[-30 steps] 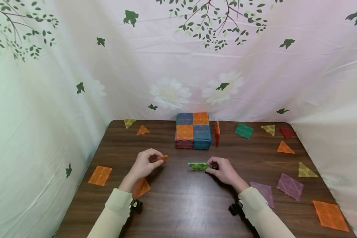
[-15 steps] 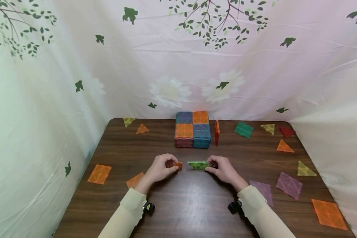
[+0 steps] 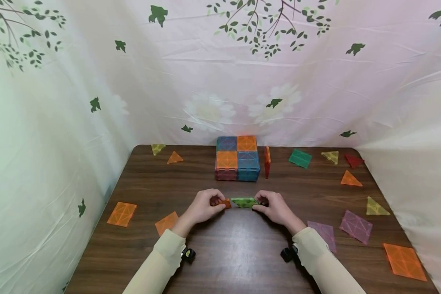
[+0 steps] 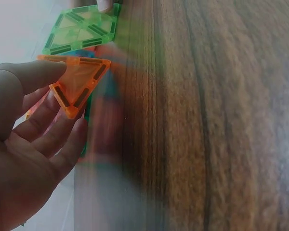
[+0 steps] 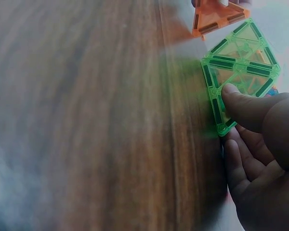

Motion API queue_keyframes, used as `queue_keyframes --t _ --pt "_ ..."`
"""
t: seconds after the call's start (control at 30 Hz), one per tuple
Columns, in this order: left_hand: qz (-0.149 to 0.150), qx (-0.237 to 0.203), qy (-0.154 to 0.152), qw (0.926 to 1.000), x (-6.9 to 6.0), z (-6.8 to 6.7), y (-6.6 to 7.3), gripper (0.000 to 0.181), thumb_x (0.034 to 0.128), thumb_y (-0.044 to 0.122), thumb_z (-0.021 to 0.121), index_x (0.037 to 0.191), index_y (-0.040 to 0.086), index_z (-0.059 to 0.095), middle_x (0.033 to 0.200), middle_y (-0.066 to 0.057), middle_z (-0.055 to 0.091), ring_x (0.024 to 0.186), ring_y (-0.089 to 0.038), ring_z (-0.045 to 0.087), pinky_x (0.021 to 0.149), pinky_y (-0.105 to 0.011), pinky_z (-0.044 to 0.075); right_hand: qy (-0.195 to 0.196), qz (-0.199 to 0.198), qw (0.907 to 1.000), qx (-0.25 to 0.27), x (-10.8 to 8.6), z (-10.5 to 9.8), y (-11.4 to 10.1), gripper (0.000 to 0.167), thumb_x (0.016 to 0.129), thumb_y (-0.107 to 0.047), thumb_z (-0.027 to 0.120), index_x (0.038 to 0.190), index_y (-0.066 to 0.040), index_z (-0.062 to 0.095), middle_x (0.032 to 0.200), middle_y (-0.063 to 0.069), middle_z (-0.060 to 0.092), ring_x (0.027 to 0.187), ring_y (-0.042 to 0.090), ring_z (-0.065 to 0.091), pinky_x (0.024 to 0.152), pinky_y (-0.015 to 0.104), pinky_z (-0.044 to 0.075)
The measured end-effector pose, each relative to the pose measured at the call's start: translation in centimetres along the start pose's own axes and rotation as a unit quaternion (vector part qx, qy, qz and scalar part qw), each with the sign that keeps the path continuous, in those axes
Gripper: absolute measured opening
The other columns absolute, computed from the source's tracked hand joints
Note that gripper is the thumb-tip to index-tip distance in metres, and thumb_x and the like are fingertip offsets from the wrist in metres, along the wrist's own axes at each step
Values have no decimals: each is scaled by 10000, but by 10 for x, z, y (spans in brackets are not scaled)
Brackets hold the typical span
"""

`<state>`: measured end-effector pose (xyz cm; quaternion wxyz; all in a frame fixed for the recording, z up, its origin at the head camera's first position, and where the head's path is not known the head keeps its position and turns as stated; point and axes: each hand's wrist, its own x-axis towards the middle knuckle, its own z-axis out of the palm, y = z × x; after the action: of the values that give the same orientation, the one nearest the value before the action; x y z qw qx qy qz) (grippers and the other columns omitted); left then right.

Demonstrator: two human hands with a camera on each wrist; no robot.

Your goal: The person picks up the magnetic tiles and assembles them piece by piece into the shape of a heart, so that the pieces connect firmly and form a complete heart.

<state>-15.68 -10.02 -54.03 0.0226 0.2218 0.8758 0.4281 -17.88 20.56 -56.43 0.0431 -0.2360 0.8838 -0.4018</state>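
My left hand (image 3: 207,205) pinches an orange triangular magnetic tile (image 4: 79,82) between thumb and fingers, one point down in the left wrist view. Facing it, my right hand (image 3: 274,207) grips a green see-through magnetic tile (image 5: 241,72) by its edge; its outline is four-sided, with dark strips along the sides and across the middle. In the head view a small gap shows between the orange tile and the green tile, just above the table. Behind both hands stands a box of magnetic tiles (image 3: 237,158), its top chequered blue and orange.
An upright orange-red tile (image 3: 267,162) stands right of the box. Loose tiles lie around: orange squares (image 3: 122,214) on the left, a green square (image 3: 300,158), purple squares (image 3: 356,227), a yellow triangle (image 3: 377,206) and a large orange square (image 3: 405,261) on the right.
My left hand has moved right with the orange triangular tile, up close to the green tile. The right hand has stayed nearly still, holding the green tile.
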Motion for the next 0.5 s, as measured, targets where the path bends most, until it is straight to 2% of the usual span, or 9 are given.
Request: queue_keyframes --t 0.33,0.5 --pt "-116 -41 -140 9998 1 0 2 64 959 120 784 988 147 734 944 40 693 827 -78 644 759 -266 565 9 -32 10000 -13 1 1 -1 163 905 -140 846 973 -213 716 948 -68 720 874 104 689 774 325 581" --pt "-64 -77 -185 9998 0 3 2 109 947 90 793 1040 119 745 987 1 699 858 -109 659 781 -301 585 -8 -19 10000 4 0 0 -1 158 908 -144 844 975 -213 718 953 -66 723 878 108 694 778 321 581"
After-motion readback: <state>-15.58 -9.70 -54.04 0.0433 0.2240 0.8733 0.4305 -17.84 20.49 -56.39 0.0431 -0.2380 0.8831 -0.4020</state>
